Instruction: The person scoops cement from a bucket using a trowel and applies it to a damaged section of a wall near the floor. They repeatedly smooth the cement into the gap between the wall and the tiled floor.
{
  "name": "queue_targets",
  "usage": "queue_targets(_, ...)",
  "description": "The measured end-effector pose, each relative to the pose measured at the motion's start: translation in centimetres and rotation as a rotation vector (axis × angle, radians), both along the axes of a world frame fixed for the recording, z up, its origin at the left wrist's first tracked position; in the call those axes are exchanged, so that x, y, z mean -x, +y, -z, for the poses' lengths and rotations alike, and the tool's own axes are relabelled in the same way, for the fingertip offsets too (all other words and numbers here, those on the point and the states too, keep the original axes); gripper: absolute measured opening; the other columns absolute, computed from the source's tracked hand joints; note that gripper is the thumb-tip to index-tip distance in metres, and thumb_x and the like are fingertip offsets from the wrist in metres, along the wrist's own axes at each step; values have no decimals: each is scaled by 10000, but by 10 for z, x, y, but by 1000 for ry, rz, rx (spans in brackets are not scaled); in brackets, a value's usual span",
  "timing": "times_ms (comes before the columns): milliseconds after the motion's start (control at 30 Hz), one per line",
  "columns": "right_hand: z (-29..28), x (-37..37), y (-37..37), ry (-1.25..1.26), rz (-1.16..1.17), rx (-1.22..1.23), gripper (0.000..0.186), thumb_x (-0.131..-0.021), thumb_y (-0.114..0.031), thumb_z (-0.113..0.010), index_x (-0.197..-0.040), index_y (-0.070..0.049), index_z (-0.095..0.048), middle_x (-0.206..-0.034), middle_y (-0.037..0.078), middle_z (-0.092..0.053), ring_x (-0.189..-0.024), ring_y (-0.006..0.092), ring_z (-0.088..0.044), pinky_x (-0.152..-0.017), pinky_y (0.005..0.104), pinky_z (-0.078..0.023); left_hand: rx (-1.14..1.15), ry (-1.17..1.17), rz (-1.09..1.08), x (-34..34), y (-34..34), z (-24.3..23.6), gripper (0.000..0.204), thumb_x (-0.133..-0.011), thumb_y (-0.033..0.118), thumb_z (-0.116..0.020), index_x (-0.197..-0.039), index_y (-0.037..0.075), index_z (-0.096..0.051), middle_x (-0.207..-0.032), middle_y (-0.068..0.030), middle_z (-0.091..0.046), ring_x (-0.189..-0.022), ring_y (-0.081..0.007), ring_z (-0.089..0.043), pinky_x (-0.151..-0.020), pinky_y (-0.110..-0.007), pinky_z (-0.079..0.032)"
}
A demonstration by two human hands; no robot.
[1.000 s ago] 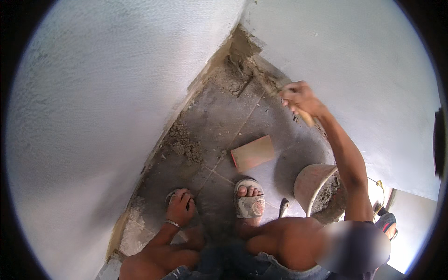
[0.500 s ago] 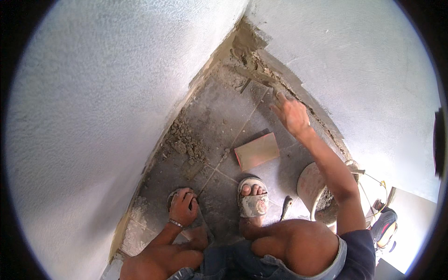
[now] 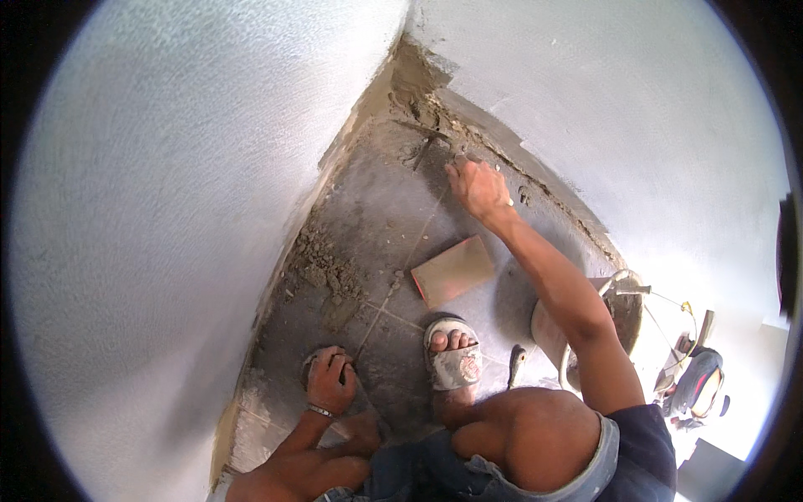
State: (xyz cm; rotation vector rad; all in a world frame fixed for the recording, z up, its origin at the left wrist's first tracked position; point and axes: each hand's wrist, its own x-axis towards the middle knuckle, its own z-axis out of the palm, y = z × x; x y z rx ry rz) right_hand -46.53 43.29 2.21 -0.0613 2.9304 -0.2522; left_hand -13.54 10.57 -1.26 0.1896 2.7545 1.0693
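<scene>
Right hand: upper centre of the frame, fingers curled closed; we read right hand as clamped on the handle of a thin-bladed tool. Handle mostly hidden by the hand.
Tool position: blade nearly edge-on to us, low by the corner; can't tell whether it touches the mortar.
Left hand: lower left; left hand sits over the left sandal, fingers bent. Can't tell if anything is gripped.
Corner mortar: upper centre; damp-looking corner mortar covers the foot of both walls where they meet. We'd call this part coated but rough.
Right-hand strip: a grey-brown wall strip runs from the corner down toward the bucket, along the foot of the right wall. Upper face looks fairly flat; lower edge ragged and crumbly.
Left wall foot: brownish band along the left wall; a crumbly heap lies on the tiles beside it, not cleaned up.
Progress: we'd judge it partway. Coverage there on the right side; ragged edge and loose debris look left over.
Block: mid-frame, tan block with reddish edges, flat on the tiles, nobody touching it.
Supply: right of centre, bucket, partly behind the right forearm; we can't judge how full.
Spare tool: dark-handled tool on the floor just left of the bucket, unheld.
</scene>
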Motion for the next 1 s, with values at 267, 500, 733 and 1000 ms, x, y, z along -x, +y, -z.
queue_targets(267,-2,3,24,43,-11,83,458,-1014,-390,-513,-983,29,-695,-964,303,-689,-924,485,-675,-833,549,-551,22,13,-2,-1,2,4,130,-865,90,-616,-969,23,-654,-1098,-184,-600,-1029,-360,-610,-911,-474,-497)
queue_targets(500,-14,25,10,-118,25,82,487,-1021,-408,-496,-990,36,-692,-974,298,-696,-956,492,-670,-859,557,-543,48,-6,-10,-4,-2,5,116,-869,111,-623,-950,45,-673,-1139,-165,-611,-1019,-370,-623,-862,-491,-514)
queue_targets(733,8,5,21,61,149,190,493,-1032,-411,-478,-1007,33,-692,-969,305,-692,-967,508,-659,-864,561,-539,76,42,-15,-4,5,8,126,-871,114,-616,-960,49,-679,-1153,-154,-612,-1018,-371,-624,-870,-490,-507)
queue_targets(1000,-19,5,19,115,161,216,406,-1018,-370,-528,-1122,-1,-660,-908,299,-686,-922,497,-660,-835,562,-533,115,32,12,5,5,-3,125,-872,121,-635,-969,70,-693,-1156,-135,-622,-988,-342,-646,-840,-468,-526)
